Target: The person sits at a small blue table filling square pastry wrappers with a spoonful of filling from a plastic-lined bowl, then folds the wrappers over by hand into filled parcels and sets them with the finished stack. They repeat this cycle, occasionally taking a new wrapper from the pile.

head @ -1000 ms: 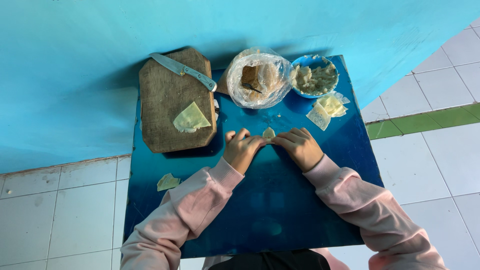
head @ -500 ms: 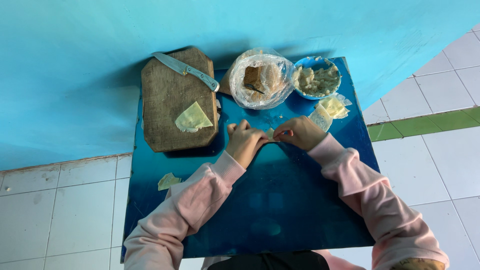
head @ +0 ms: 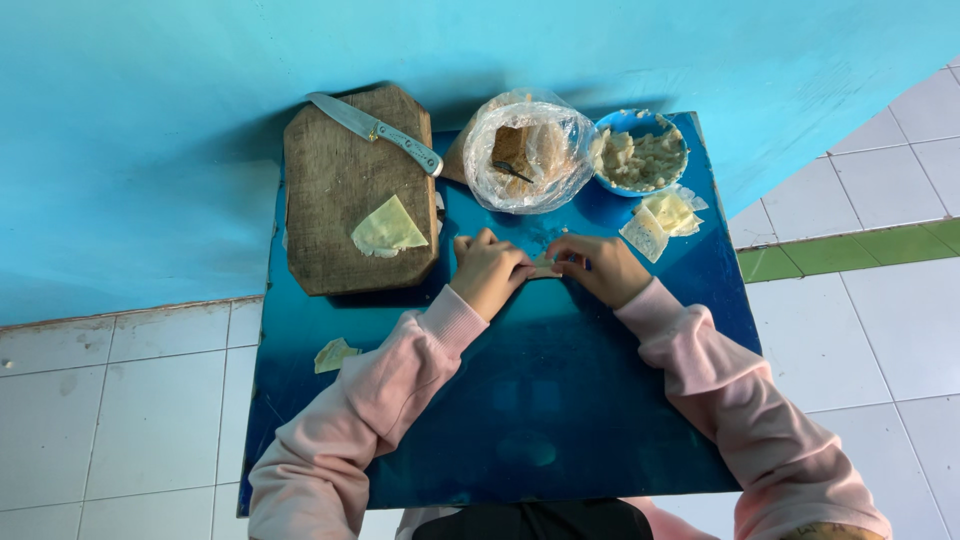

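My left hand (head: 487, 270) and my right hand (head: 600, 268) meet over the far middle of a small blue table (head: 520, 400). Between their fingertips they pinch a small pale dough wrapper (head: 545, 268), mostly hidden by the fingers. Both arms wear pink sleeves. Just beyond the hands stand a plastic-wrapped bowl (head: 528, 152) with brown contents and a blue bowl of pale filling (head: 641, 155). Folded pale wrappers (head: 660, 220) lie to the right of my right hand.
A wooden cutting board (head: 345, 200) lies at the table's far left with a triangular wrapper piece (head: 388, 228) and a knife (head: 377, 130) on it. A wrapper scrap (head: 335, 354) sits near the left edge. A turquoise wall stands behind; white floor tiles surround the table.
Both hands have closed in on the wrapper, which lay open between them a second ago, and now pinch it together. The view has shifted slightly.
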